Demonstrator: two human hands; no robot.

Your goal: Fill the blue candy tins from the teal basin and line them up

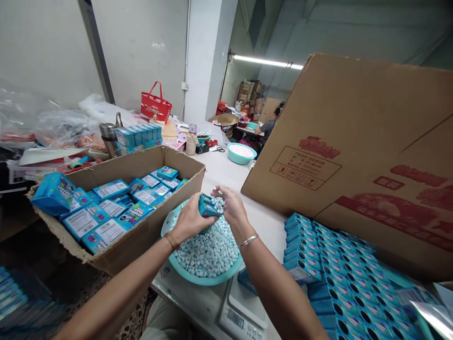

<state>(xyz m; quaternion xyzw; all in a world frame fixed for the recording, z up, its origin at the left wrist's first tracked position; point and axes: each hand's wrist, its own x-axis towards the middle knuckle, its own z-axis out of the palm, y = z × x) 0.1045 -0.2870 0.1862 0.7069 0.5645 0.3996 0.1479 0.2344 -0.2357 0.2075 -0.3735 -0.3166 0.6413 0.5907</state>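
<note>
My left hand (187,218) is closed round a small blue cardboard box (206,207), tilted with its open end toward the right. Pale blue and white candies (218,204) show at that opening. Beside it my right hand (234,208) is curled, with small candies at its fingertips; its palm side is partly hidden. Both hands are above a turquoise basin (205,282) holding a heap of the same small candies (208,252). Under my right forearm sits a white digital scale (244,307), and a blue box (246,281) on it is partly covered.
At the left, a cardboard carton (141,245) holds many blue boxes (111,189). Rows of blue boxes (339,274) stand at the right before a large upright carton (354,141). Farther back are another basin (241,155), scissors (218,149), a bottle (191,141) and a seated person (268,127).
</note>
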